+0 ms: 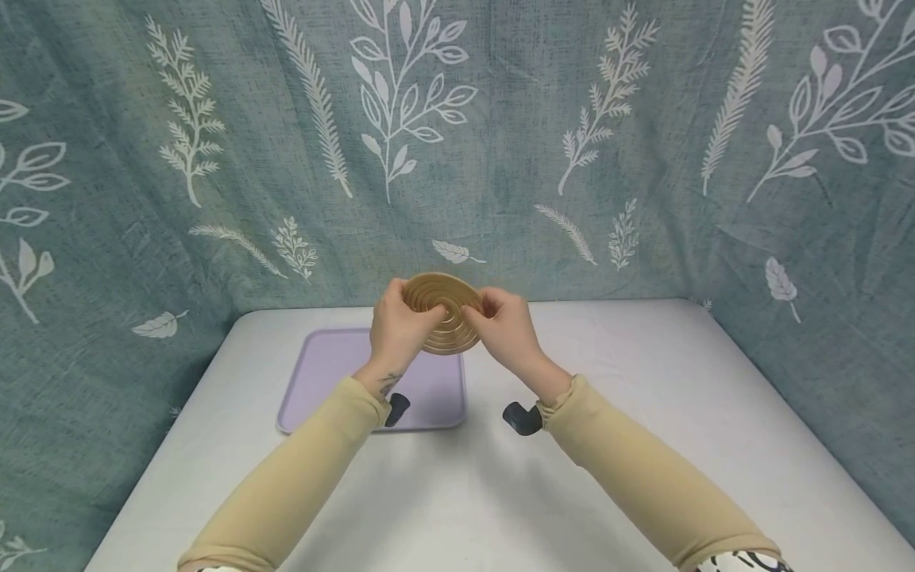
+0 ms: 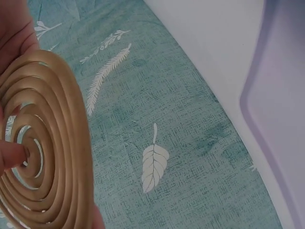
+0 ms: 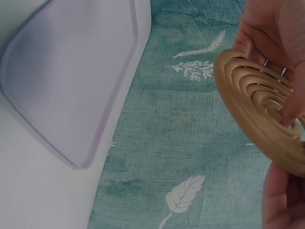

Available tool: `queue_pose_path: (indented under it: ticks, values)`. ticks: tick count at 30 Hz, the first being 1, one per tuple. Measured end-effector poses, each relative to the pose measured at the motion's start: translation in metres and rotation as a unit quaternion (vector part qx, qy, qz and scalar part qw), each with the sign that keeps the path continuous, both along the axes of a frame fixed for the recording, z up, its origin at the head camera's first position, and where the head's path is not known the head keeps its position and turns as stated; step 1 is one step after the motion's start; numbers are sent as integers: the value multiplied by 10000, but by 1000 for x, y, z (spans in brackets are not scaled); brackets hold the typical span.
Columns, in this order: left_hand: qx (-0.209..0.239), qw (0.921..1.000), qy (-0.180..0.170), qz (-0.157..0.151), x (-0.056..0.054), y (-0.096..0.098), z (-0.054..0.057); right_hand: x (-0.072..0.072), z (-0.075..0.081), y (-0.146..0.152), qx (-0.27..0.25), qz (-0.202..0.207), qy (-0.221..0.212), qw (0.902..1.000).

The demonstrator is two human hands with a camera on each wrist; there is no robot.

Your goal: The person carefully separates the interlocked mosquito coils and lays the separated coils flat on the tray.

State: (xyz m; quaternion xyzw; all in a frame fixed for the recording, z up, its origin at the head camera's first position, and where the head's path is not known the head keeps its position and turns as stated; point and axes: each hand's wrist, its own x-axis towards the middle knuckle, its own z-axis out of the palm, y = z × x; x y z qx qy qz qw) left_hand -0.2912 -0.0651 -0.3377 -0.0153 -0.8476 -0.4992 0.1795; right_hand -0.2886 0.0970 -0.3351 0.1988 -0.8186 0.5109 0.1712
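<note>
A round tan trivet [image 1: 438, 343], coiled in a spiral with narrow gaps between its rings, is held up above the table by both hands. My left hand [image 1: 400, 324] grips its left side, the thumb lying across the front toward the centre. On the other side, my right hand [image 1: 506, 324] pinches the right edge between thumb and fingers. In the left wrist view the trivet [image 2: 78, 143] is seen nearly edge-on, a thumb [image 2: 12, 155] at its middle coil. The right wrist view shows the trivet [image 3: 252, 121] tilted, with fingers behind its rings.
A shallow lilac tray [image 1: 429, 397] lies on the white table [image 1: 608, 477], left of centre, partly behind the left forearm. A green curtain [image 1: 500, 159] with white leaf prints hangs behind the table and at both sides. Small black cameras [image 1: 523, 419] sit at the wrists.
</note>
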Motion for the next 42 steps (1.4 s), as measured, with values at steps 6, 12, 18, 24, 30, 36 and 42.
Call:
queue_pose_path:
  ticks: [6, 12, 18, 24, 30, 36, 42]
  values:
    - [134, 9995, -107, -272, 0, -5, 2, -3, 0, 7, -791, 692, -594, 9927]
    - [230, 9981, -113, -553, 0, -8, 6, -9, 4, 13, -1592, 1433, -1477, 9655]
    - [230, 9948, 28, -994, 2, -10, 11, -15, 3, 19, -1889, 2129, -2197, 9331]
    - [309, 9902, 92, -1357, 3, -10, 12, -17, 0, 23, -1842, 2605, -2275, 9200]
    - [369, 9867, 132, -1575, 5, -8, 14, -22, -1, 27, -1662, 3046, -2083, 9145]
    - [450, 9830, -12, -1778, 5, -7, 14, -25, -3, 26, -1664, 3548, -2082, 8961]
    - [562, 9782, -103, -1995, 5, -8, 14, -24, -5, 24, -1649, 3883, -2189, 8798]
